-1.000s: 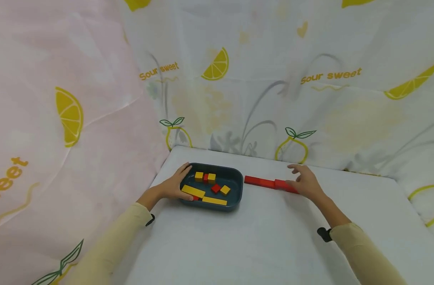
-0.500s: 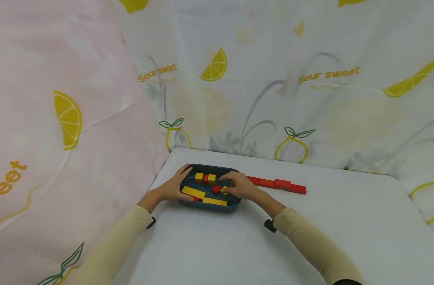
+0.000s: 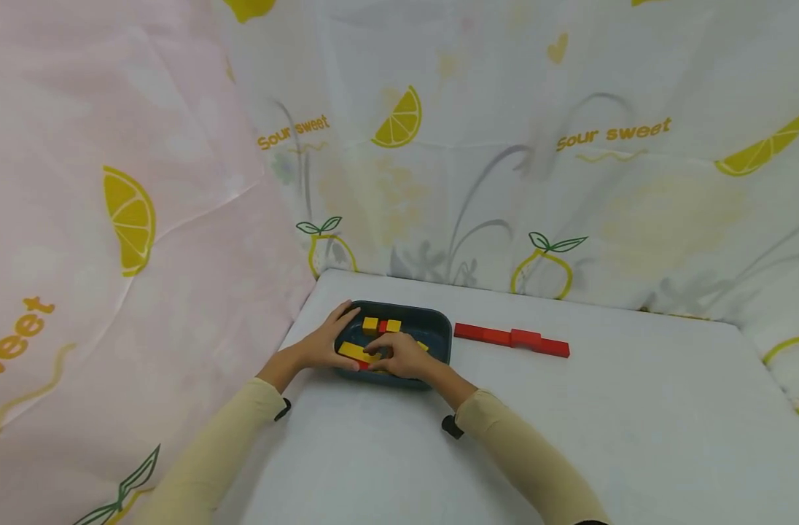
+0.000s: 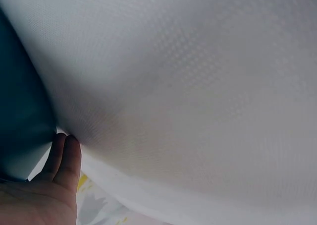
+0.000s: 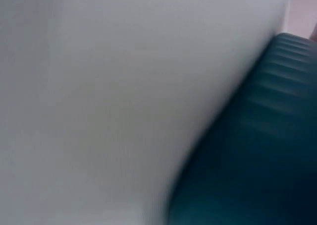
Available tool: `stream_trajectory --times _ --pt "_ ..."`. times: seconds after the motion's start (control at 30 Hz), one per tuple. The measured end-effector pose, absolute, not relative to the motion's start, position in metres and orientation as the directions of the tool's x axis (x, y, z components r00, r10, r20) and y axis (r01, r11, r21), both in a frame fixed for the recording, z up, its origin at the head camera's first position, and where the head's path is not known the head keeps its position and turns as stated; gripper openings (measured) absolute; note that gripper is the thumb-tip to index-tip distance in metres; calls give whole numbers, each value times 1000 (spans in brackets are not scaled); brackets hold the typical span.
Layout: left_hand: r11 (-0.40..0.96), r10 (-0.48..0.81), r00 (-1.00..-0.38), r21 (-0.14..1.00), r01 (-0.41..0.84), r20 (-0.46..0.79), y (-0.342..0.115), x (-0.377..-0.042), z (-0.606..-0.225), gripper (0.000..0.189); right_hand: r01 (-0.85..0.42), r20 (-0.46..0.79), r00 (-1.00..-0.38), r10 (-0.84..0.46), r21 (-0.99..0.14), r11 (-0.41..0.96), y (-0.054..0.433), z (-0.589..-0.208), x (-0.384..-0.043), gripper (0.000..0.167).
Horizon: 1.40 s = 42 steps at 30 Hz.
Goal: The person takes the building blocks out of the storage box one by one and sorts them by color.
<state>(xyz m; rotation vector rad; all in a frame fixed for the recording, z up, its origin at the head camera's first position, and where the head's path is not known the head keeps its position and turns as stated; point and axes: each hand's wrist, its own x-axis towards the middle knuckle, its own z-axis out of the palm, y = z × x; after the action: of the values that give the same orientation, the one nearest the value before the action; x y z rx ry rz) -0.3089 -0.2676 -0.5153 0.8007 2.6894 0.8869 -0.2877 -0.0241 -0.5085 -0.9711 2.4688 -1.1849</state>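
A dark blue-green rectangular tray [image 3: 442, 337] holds yellow and red wooden blocks. My left hand [image 3: 324, 345] holds the tray's left end, thumb on the near rim and fingers on the far side. In the left wrist view, two fingers of that hand [image 4: 44, 193] lie along the tray's outer wall [image 4: 22, 106]. My right hand [image 3: 402, 355] reaches into the tray's front part, thumb and forefinger apart, right beside a long yellow block [image 3: 353, 351] and a red block [image 3: 364, 366]. Yellow cubes [image 3: 369, 325] with a red one between stand at the back. The right hand hides other blocks.
Right of the tray, red blocks [image 3: 481, 333] lie end to end in a row on the white-covered table [image 3: 636, 408], one raised block [image 3: 525, 338] among them. A lemon-print cloth [image 3: 465, 182] hangs behind and on the left.
My right hand has moved left from the red row on the table, over the tray's right side, to the blocks at its front. The left hand has stayed on the tray.
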Motion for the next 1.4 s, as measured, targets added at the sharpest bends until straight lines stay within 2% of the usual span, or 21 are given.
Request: stream_trajectory --times 0.2,0.33,0.83,1.07,1.4 --pt "658 570 -821 600 454 -4 -267 -310 -515 125 -411 -19 -740 -672 -778 475 -35 -512 -291 27" --pt "664 565 -825 601 445 -13 -267 -311 -516 126 -422 -55 -738 -673 -740 523 -39 -512 -294 25" --pt "659 553 -833 614 435 -4 -267 -308 -515 127 -638 10 -675 -738 -510 577 -49 -514 -301 35" --pt "668 544 -839 611 425 -11 -266 -308 -515 122 -627 13 -682 -731 -524 576 -50 -516 -304 36" --pt "671 534 -845 619 408 -23 -268 -308 -514 124 -678 17 -670 -742 -420 603 -55 -517 -305 33"
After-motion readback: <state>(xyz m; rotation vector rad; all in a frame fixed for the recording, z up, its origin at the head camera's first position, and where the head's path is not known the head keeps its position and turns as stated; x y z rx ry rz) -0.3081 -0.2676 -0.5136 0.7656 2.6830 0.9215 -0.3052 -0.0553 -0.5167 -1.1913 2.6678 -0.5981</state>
